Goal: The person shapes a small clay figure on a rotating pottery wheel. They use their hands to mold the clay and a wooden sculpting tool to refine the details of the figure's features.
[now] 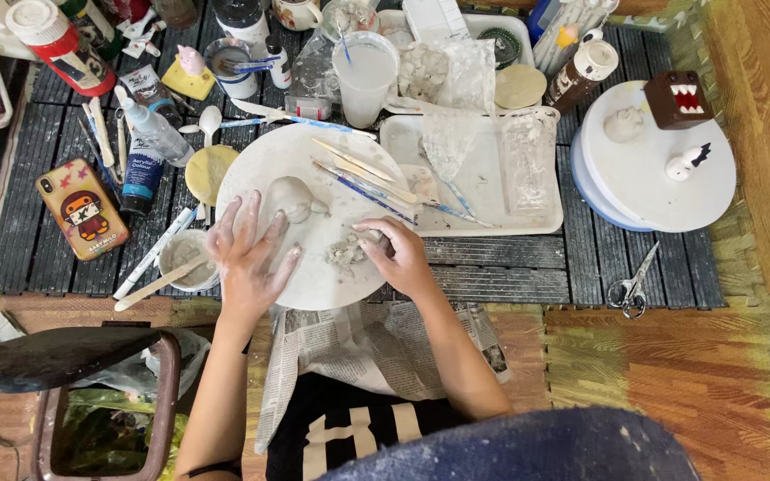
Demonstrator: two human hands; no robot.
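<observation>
Your round board [314, 276] is open along its near edge, between your left hand [247, 258] and right hand [398, 258]. Beyond them, modelling tools [363, 178] and a clay lump [291, 198] block the way. A cup [187, 258] crowds the left; the white tray [479, 191] hems the right. Bare slats [528, 267] beside the scissors [630, 285] give room.

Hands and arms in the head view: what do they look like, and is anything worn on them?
Both arms are bare, no sleeves or gloves. The left hand and right hand are smeared with pale grey clay, heaviest on the fingers. No rings or watch are visible.
</observation>
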